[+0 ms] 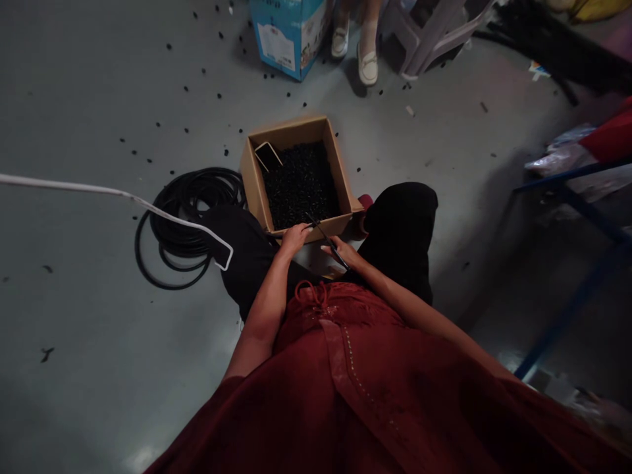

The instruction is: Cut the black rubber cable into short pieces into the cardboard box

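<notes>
1. Scissors (338, 255) are lying in the right hand (348, 253), which is curling partly closed around the handles. The blades are pointing far and left, towards the other hand; how far apart they are standing, I cannot tell.
2. Left hand (295, 241) is closing into a pinch at the near rim of the box, its fingertips gripping a thin black piece (311, 225) that is meeting or almost meeting the blades. Whether they are touching, I cannot tell.
3. Both hands are working just beside each other, between the knees of the wearer's black trousers (407, 214) and in front of the red top (375, 388).
4. Cardboard box (253, 189) is standing open on the floor, just on the far side of the hands, and is holding a heap of small black pieces (302, 187). A dark, pale-edged rectangle (268, 157) is leaning in its far left corner.
5. Coiled black tubing (175, 238) is lying left of the box, partly behind the left knee. A white cord (99, 189) is stretching in from the left, its bent end appearing over that knee.
6. Farther off, another person's pale shoes (368, 68) are resting between a blue carton (279, 39) and a plastic stool (417, 43).
</notes>
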{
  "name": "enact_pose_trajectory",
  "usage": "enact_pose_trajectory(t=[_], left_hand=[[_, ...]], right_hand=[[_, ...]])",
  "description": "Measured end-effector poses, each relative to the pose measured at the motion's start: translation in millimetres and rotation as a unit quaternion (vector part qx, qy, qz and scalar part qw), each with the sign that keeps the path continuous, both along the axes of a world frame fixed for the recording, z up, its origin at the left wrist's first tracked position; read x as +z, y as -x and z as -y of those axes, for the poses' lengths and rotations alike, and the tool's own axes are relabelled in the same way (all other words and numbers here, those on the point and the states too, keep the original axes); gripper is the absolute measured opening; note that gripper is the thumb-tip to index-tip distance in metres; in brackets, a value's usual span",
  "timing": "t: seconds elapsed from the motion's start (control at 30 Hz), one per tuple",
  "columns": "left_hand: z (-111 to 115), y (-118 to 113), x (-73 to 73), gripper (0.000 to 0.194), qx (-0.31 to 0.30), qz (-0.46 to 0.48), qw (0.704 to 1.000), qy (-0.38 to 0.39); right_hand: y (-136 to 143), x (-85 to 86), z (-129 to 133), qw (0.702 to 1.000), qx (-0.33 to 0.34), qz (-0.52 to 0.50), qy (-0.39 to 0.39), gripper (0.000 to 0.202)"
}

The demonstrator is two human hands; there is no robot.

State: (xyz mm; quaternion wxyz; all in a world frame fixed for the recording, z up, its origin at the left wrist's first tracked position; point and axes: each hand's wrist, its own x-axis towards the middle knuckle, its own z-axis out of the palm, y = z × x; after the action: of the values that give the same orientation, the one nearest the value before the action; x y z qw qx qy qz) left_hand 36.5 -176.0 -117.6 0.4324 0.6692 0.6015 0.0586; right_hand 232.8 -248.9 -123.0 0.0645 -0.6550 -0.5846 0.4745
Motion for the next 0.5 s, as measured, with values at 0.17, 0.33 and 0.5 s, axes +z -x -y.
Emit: enact_pose_trajectory(t=[0.17,0.33,0.5], left_hand=[[1.0,-0.1,0.2,0.035,-0.007,0.009,1.000,0.002],[2.1,-0.7,2.3,0.035,-0.017,0.017,1.000,0.006],[2.8,-1.9,7.2,0.034,-0.037,0.023,0.999,0.016]], right_hand=[[0.8,1.1,0.0,1.000,0.001,-0.008,0.004,0.047],[1.2,-6.2,-0.1,0.999,-0.013,-0.041,0.022,0.052],[2.4,-3.4,-1.5,0.999,-0.009,-0.031,0.035,0.048]])
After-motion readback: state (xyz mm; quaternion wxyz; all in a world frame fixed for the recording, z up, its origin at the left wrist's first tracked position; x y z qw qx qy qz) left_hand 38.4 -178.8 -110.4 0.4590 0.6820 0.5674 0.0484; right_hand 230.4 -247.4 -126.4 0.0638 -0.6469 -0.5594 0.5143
